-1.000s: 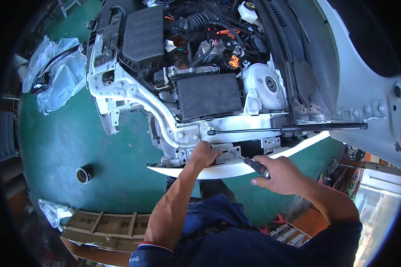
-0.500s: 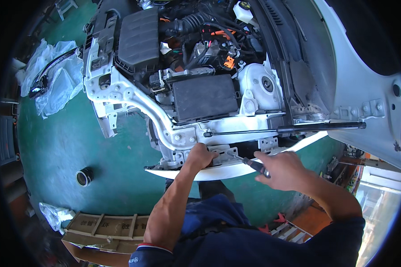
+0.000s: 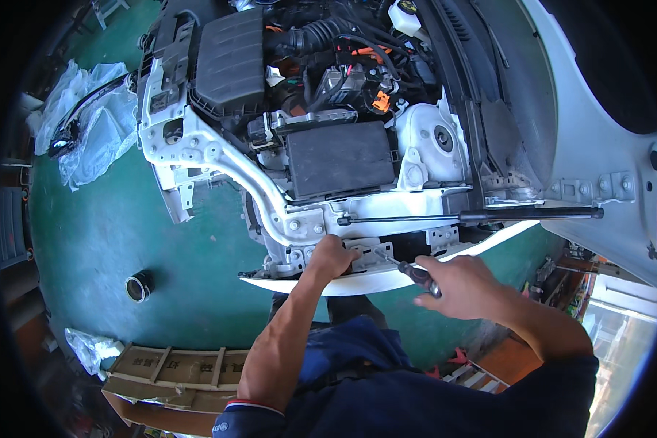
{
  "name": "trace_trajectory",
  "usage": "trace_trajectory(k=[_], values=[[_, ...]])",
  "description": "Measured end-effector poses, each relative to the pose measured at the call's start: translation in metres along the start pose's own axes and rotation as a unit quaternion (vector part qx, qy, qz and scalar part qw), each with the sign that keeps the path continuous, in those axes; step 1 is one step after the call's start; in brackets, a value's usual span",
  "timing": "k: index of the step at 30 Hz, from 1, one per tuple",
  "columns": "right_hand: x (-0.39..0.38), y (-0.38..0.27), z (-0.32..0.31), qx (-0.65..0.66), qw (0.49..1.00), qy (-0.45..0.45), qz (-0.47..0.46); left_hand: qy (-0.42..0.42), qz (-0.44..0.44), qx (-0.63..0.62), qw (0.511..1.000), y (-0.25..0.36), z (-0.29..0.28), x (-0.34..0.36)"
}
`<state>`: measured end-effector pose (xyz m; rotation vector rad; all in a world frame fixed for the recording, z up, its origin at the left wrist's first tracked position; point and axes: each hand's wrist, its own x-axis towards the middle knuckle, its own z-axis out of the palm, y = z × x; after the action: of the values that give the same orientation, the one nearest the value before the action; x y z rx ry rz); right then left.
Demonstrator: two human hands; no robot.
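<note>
In my right hand (image 3: 463, 285) is a screwdriver (image 3: 421, 277) with a black and grey handle. Its thin shaft points up and left, and the tip meets a white metal bracket (image 3: 371, 252) along the inner edge of a car's white fender (image 3: 365, 283). Just left of that tip, my left hand (image 3: 331, 258) rests on the bracket at the fender's edge with its fingers curled down. Whatever those fingers hold is hidden. A black gas strut (image 3: 489, 215) runs across just beyond both hands.
The open engine bay holds a black box cover (image 3: 339, 159), a larger black housing (image 3: 230, 58) and orange connectors (image 3: 381, 101). A raised white hood (image 3: 595, 160) stands at right. On the green floor are a round can (image 3: 139, 286), plastic sheeting (image 3: 98, 150) and a long carton (image 3: 186, 372).
My right hand has shifted slightly on the screwdriver's handle, its fingers looser around it. The tip stays at the bracket. My left hand holds its place, and the whole view has moved a little.
</note>
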<state>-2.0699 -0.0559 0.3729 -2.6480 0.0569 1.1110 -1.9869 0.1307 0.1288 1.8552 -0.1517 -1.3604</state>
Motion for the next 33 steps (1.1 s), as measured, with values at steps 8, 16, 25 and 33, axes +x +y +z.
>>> trace_trajectory(k=[8,16,25,33], values=[[0.007,-0.005,0.019,0.585,0.785,0.022,0.203,0.021,0.007,-0.016,1.0,-0.012,0.009,0.008],[0.002,-0.001,-0.009,-0.201,0.973,-0.102,-0.058,0.018,0.005,0.001,1.0,-0.007,0.005,0.005],[0.007,-0.009,0.02,0.549,0.816,0.018,0.182,0.013,-0.009,-0.019,1.0,-0.009,0.006,0.006],[0.013,-0.006,-0.021,-0.092,0.979,-0.183,0.0,0.007,-0.008,0.002,1.0,-0.008,0.005,0.005]])
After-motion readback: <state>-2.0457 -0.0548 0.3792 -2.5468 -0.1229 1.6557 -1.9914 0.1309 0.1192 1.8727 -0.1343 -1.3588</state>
